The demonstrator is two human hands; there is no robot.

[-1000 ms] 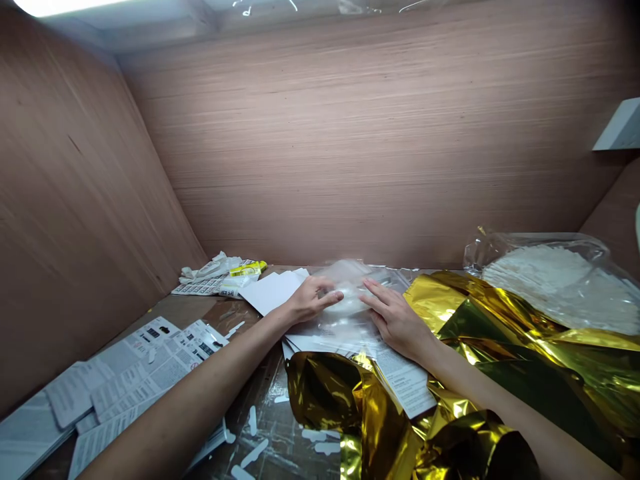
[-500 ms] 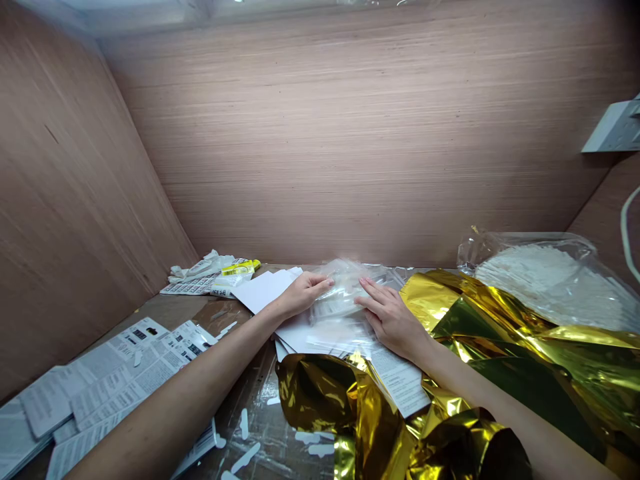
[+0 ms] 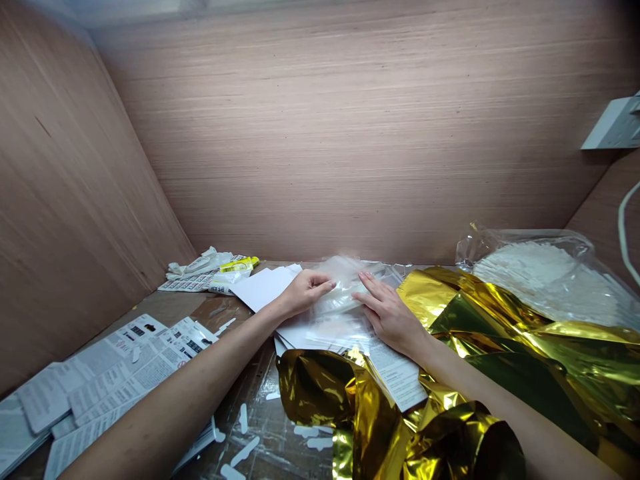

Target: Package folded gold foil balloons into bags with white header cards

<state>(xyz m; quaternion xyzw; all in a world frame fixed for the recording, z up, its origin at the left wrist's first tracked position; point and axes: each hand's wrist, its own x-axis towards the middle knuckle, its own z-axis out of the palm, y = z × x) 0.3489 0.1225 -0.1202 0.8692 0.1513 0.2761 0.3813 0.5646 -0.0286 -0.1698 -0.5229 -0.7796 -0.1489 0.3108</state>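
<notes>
A small stack of clear plastic bags (image 3: 340, 313) lies over white papers (image 3: 265, 287) in the middle of the table. My left hand (image 3: 305, 292) is at the bags' left side, its thumb and fingers closed on the plastic. On the right side, my right hand (image 3: 390, 310) rests against the bags with its fingers apart. Below my right hand a printed sheet (image 3: 397, 380) shows from under the bags. Crumpled gold foil (image 3: 320, 387) reaches from the front of the papers round under my right forearm.
Printed cards (image 3: 125, 380) are stacked at the left. Small white hook-shaped pieces (image 3: 245, 452) lie scattered in front. A yellow tube (image 3: 240, 265) sits at the back left, on crumpled packaging. A clear bag of white pieces (image 3: 535, 273) stands at the back right, below a wall socket (image 3: 613, 127).
Both hands stay at the plastic bags, with only slight finger movement and a small shift of the plastic. The whole view has shifted a little.
</notes>
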